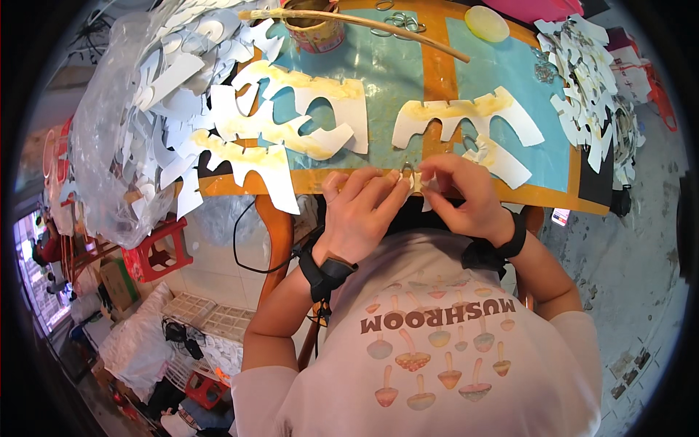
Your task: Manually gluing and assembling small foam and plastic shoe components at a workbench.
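At the table's near edge my two hands meet over a small white cut piece point(418, 183) with a metal ring point(408, 172) at it. My left hand point(362, 211) pinches this piece from the left, fingers pressed together. From the other side my right hand point(470, 200) grips it between thumb and fingers. Much of the piece is hidden by the fingers. Just beyond the right hand lies a white cut-out with a yellowish coating point(502, 162). A larger notched white cut-out point(466, 116) sits behind it, and several more coated cut-outs point(280, 131) spread to the left.
A can point(314, 33) stands at the back, a long wooden stick point(393, 28) lying across it. Nearby are several metal rings point(399, 29) and a pale yellow round lid point(486, 24). White cut pieces are heaped at left point(175, 80) and right point(582, 73). A red stool point(162, 251) stands lower left.
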Demonstrator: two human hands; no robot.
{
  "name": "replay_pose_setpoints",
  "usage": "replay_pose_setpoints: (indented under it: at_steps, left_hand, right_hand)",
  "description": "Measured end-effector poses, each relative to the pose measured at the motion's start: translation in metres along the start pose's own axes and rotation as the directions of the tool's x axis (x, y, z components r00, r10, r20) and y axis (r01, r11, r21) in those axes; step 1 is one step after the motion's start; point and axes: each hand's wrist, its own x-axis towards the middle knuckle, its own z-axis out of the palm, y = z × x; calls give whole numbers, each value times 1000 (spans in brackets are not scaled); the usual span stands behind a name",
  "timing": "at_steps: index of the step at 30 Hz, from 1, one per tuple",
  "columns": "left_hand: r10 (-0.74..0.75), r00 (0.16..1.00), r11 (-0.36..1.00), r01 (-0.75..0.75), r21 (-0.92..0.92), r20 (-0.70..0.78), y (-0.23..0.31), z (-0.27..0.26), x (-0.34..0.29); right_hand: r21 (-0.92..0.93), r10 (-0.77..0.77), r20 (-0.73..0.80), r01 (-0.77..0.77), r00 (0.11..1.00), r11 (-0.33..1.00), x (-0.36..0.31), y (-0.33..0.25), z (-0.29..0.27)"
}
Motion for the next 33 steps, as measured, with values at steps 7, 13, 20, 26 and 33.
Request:
replay_pose_setpoints:
  at_steps: [7,13,20,26,33]
  left_hand:
    - [10,996,998,-16,-65,-92,-4,6,-3]
    - [-55,998,991,49,-123,-43,-2,0,-1]
    - [-40,999,997,42,-70,30,2,-2,-5]
    - [-15,1000,997,15,-79,-5,-1,-2,-8]
    - [-228,973,969,223,-102,-33,15,-2,12]
  right_hand:
    - [-318,-257,35,254,966,913,12,4,3]
    - [-383,-396,64,389,916,838,5,10,5]
    - [-333,-407,86,412,909,848,-4,11,1]
    - [-150,18,-51,-26,999,988,10,-8,0]
    - [-223,-19,0,19,1000,975,12,-3,3]
